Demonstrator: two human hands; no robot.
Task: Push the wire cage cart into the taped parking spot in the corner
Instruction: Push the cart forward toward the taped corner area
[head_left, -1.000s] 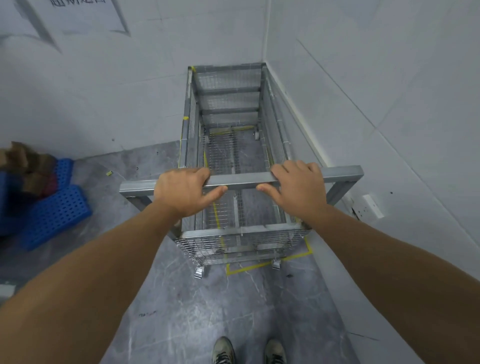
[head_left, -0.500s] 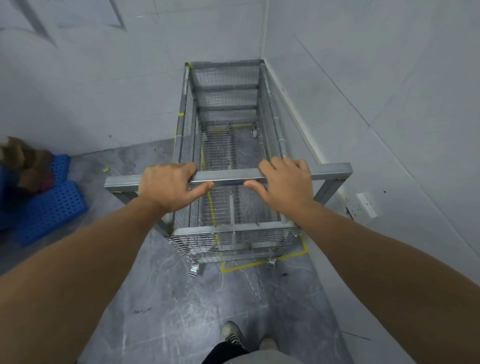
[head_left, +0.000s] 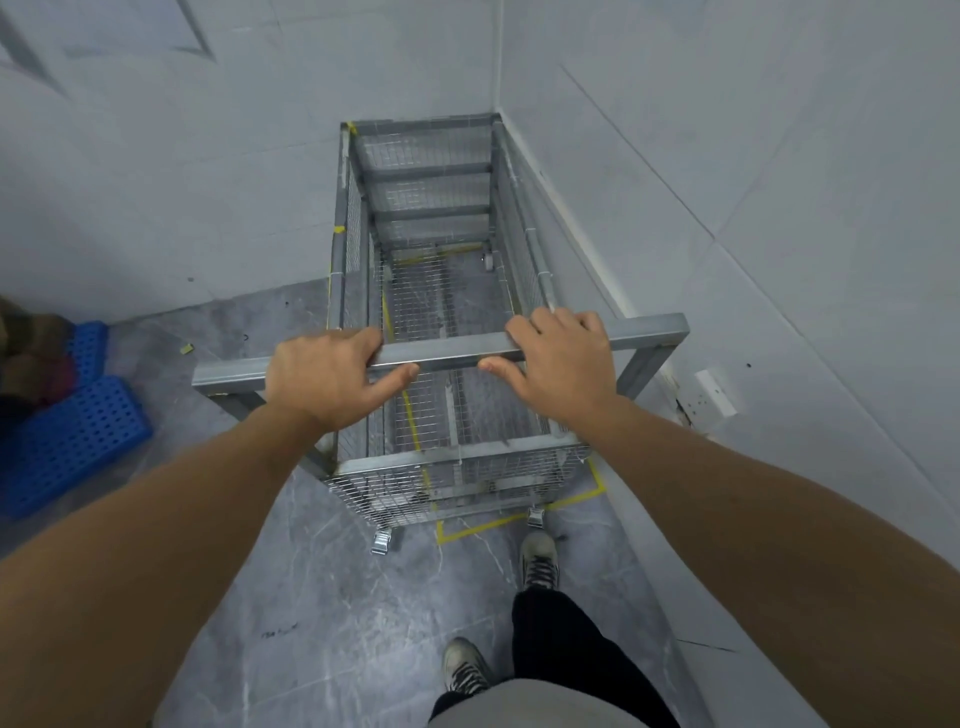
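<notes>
The grey wire cage cart (head_left: 436, 291) stands lengthwise in the corner, its far end against the back wall and its right side along the right wall. My left hand (head_left: 322, 379) and my right hand (head_left: 561, 364) both lie on its handle bar (head_left: 447, 356), fingers hooked over the top and thumbs stretched out under it. Yellow floor tape (head_left: 493, 525) shows just in front of the cart's near end and through the mesh floor. The cart's near left wheel (head_left: 382, 543) sits left of the tape's corner, outside the line.
Blue perforated plastic pallets (head_left: 67, 441) with brown clutter (head_left: 26, 353) lie on the floor at the left. A white wall socket (head_left: 717, 392) sits low on the right wall. My shoes (head_left: 540, 561) stand behind the cart on the grey marbled floor.
The cart has rolled slightly deeper into the corner. One foot has stepped forward beside the tape. Both thumbs have loosened from the bar and now point straight out.
</notes>
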